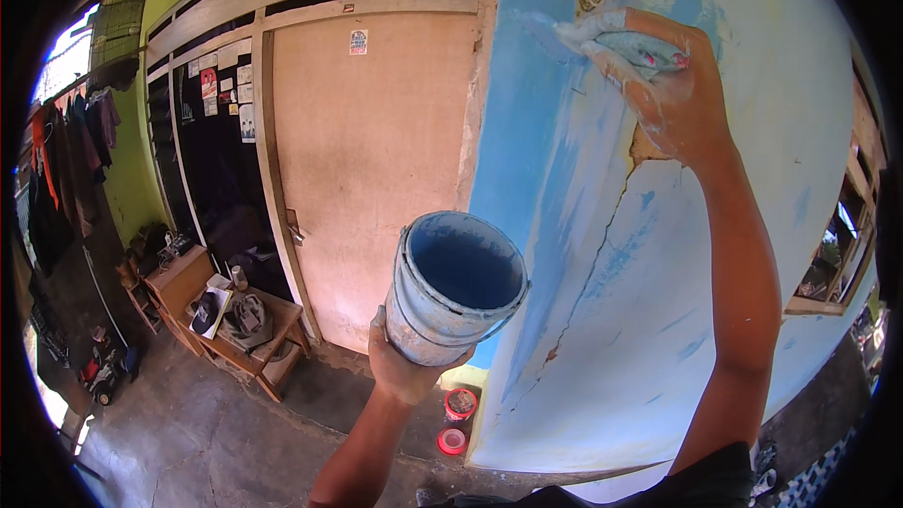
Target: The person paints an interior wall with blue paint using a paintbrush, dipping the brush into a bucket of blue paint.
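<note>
My left hand cups a paint-stained bucket from beneath. The bucket is tilted so its blue-grey inside shows; how much it holds, I cannot tell. Up at the right, my right hand, smeared with pale paint, is closed around a crumpled light-coloured cloth with small red marks. Its fingertips are at the blue-painted wall, near a pale smear by the corner. Below that hand runs a long crack, starting at a bare brown patch.
A pinkish door stands left of the wall. Two small red-rimmed tubs sit on the floor at the wall's foot. Further left are a wooden table with bags, a birdcage and hanging clothes. A window frame is far right.
</note>
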`<state>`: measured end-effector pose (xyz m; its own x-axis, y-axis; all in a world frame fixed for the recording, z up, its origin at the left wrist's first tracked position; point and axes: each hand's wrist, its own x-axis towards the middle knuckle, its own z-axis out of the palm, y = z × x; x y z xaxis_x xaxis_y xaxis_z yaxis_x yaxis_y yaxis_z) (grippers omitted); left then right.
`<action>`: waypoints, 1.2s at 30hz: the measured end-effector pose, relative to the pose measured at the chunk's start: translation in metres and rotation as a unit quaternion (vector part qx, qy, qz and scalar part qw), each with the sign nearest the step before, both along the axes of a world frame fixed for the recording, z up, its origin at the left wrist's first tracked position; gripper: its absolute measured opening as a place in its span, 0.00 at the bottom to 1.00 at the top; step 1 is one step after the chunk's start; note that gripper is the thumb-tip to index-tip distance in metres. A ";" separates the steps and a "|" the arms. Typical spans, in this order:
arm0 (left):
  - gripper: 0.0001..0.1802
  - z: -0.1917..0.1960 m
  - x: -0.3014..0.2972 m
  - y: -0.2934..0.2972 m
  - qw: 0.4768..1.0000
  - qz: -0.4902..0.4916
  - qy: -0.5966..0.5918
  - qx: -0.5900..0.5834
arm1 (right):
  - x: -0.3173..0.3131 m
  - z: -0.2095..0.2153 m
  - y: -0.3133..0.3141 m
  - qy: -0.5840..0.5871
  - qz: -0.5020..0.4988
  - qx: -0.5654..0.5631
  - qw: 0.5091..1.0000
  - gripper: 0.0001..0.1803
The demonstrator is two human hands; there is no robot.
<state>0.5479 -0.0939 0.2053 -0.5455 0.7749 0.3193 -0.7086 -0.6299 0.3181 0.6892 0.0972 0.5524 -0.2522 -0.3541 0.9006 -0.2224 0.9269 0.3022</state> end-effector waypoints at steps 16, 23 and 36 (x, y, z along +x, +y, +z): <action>0.38 -0.047 -0.127 -0.002 0.988 0.154 -0.004 0.022 | -0.158 -0.117 -0.061 -0.537 0.091 0.067 0.836 0.13; 0.39 -0.093 -0.210 0.003 0.981 0.192 -0.006 -0.015 | -0.249 -0.162 -0.060 -0.602 -0.010 0.108 0.792 0.12; 0.41 -0.128 -0.399 0.017 0.994 0.053 -0.086 -0.032 | -0.432 -0.194 -0.047 -0.645 -0.057 0.043 0.761 0.21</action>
